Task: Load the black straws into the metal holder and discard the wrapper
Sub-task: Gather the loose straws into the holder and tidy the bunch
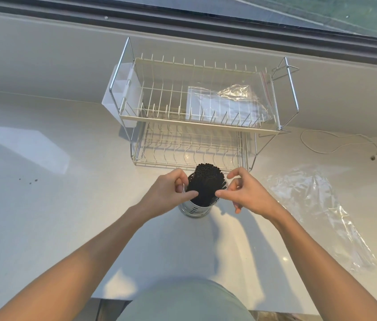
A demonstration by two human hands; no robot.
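a pale countertop [43,205] runs under a window [322,17]. the left hand [171,193] and right hand [245,193], fingers curled, touch one bundle of black straws [206,184], too many to count, standing in one metal holder [194,208]. behind stands one two-tier dish rack [196,126]; rightmost, one clear wrapper [317,209] lies flat.

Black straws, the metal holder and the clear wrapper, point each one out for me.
black straws [207,181], head view, on the bundle's top ends.
metal holder [194,210], head view, on its slotted lower wall.
clear wrapper [317,205], head view, on its crinkled middle.
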